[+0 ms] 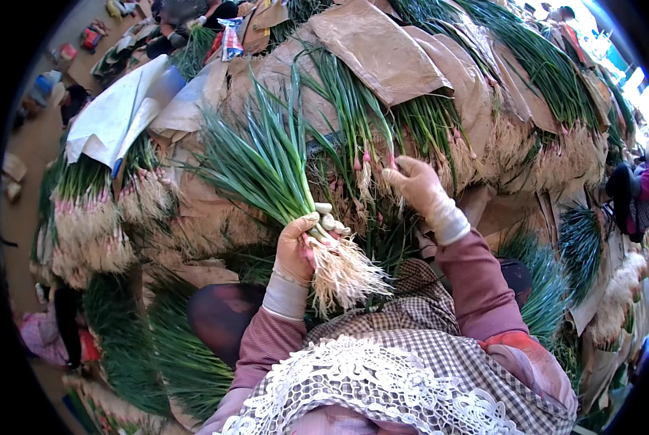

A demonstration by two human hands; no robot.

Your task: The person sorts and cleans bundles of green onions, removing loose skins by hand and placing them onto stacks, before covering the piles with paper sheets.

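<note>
My left hand point(300, 246) is clamped round a bunch of green onions point(281, 181) while my right hand point(411, 181), half-curled and seemingly empty, picks into the stacked onions point(360, 138) beyond, likely adding stalks next.

scallion bundle point(281, 188) before stacked scallions point(440, 123)

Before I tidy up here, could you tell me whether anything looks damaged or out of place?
Nothing stands out. The left hand grips a green onion bunch; the right hand reaches into the pile.
</note>
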